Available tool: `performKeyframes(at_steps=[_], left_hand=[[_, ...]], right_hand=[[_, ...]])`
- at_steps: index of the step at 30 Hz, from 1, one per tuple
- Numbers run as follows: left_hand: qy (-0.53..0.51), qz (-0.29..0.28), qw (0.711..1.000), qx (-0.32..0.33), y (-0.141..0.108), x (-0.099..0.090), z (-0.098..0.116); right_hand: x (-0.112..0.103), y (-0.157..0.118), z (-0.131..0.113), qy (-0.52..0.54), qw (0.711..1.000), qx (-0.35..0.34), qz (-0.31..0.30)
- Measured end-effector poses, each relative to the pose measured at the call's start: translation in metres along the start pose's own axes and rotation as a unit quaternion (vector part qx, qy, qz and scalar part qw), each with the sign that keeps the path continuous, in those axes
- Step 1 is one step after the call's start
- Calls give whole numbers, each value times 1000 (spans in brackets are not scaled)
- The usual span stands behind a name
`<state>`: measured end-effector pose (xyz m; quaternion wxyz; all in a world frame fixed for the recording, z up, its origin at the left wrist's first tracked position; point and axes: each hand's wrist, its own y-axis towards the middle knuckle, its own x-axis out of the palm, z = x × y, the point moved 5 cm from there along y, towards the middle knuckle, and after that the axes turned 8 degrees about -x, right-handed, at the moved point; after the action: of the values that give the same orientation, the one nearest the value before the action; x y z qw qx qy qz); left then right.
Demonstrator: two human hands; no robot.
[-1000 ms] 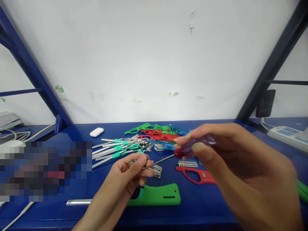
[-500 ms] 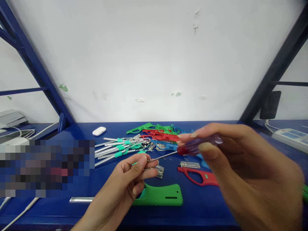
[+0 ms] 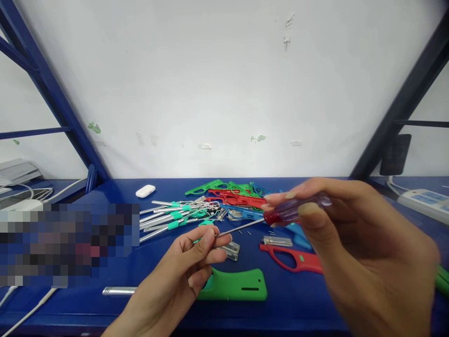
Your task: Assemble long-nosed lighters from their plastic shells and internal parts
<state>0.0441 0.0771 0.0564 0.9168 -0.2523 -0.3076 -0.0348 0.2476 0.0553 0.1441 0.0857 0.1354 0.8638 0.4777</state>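
My right hand (image 3: 365, 248) is closed around the clear purple and red handle of a screwdriver (image 3: 286, 211), whose thin shaft slopes down to the left. The shaft's tip meets the pinched thumb and forefinger of my left hand (image 3: 196, 255); whatever tiny piece sits between them is too small to make out. Below that hand lies a green lighter (image 3: 242, 284) with a metal tube, partly covered by the wrist. Clear fuel tanks (image 3: 232, 251) rest just behind my left fingers. A red lighter casing (image 3: 301, 262) lies beneath my right hand, partly hidden.
Metal lighter tubes with teal triggers (image 3: 173, 216) are piled behind my left hand. Green, red and blue casing halves (image 3: 242, 201) heap up near the wall. Several tiny screws (image 3: 249, 232) and a white earbud case (image 3: 145, 191) lie on the blue table (image 3: 115, 196).
My right hand and the screwdriver have shifted slightly to the right, and the handle appears turned a little. My left hand keeps its pinch at the tip.
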Motion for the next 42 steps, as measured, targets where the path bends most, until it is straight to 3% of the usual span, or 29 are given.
performKeyframes(at_steps=[11,19,30,42], left_hand=[[-6,-13,1000,-1,-4,7,2],[-2,-27,999,17,-13,17,4],[-13,18,1000,9,2,-2,-2],[-7,15,1000,15,1,0,1]], right_hand=[[3,6,4,-24,999,-28,2],[5,4,6,-23,1000,8,12],[5,3,5,-4,1000,7,4],[5,1,4,-6,1000,3,11]])
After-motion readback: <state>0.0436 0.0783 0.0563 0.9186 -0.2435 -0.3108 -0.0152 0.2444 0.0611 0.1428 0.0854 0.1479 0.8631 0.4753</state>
